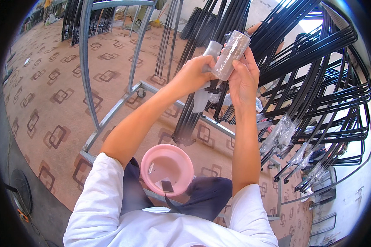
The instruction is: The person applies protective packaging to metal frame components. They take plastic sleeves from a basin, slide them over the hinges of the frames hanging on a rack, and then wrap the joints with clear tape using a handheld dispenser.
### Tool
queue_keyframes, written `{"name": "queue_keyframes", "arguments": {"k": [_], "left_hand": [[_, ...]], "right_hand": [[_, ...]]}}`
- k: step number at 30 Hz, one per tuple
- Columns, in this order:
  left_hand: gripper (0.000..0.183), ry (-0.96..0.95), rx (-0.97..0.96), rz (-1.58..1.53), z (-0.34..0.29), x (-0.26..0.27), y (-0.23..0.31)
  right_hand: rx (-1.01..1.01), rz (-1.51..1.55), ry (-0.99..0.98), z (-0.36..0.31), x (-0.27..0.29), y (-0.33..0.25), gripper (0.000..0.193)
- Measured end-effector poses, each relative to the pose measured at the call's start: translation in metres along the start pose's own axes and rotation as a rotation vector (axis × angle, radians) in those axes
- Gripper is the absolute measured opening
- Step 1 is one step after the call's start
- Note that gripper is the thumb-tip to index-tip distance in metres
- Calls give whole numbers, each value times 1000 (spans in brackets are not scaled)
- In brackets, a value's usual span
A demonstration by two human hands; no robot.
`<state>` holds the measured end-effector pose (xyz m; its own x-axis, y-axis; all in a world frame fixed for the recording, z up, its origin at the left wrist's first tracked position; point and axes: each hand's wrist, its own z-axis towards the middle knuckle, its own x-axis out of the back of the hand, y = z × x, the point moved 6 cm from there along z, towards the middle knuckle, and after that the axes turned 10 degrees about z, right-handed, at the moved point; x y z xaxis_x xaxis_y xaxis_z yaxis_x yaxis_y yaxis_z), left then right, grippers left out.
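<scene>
My right hand point(244, 78) is wrapped round a short roll of clear plastic film point(235, 49), thumb along its near side and fingers behind it. Beside it, my left hand point(197, 74) is closed, thumb and fingers pressed together on translucent plastic film point(212, 48). A loose piece of film point(200, 100) hangs below that hand, in front of a bundle of black metal tubes point(187, 123). How the film runs between hand, roll and tubes is partly hidden by my fingers.
Between my knees stands a pink plastic basin point(146, 180) with a small dark flat piece point(167, 186) in it. A grey metal rack frame point(85, 61) rises at left. Many bent black tube frames point(342, 99) crowd the right, some ends wrapped in clear plastic point(281, 132).
</scene>
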<state>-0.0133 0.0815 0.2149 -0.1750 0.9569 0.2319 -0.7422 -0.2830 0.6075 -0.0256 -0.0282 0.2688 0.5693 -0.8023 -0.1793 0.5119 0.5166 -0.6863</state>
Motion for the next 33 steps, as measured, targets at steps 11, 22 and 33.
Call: {"name": "queue_keyframes", "arguments": {"k": [11,22,33], "left_hand": [[8,1,-32,-96,-1,-3,-8],[7,-41,111,-306,-8,-2,-3],[11,-79,165,-336,-10,-7,-2]], "right_hand": [[-31,-147,33,3,3,-13,55],[-256,-528,132,-19,64,-13,47],[-389,346,80,-14,56,-16,25]]}}
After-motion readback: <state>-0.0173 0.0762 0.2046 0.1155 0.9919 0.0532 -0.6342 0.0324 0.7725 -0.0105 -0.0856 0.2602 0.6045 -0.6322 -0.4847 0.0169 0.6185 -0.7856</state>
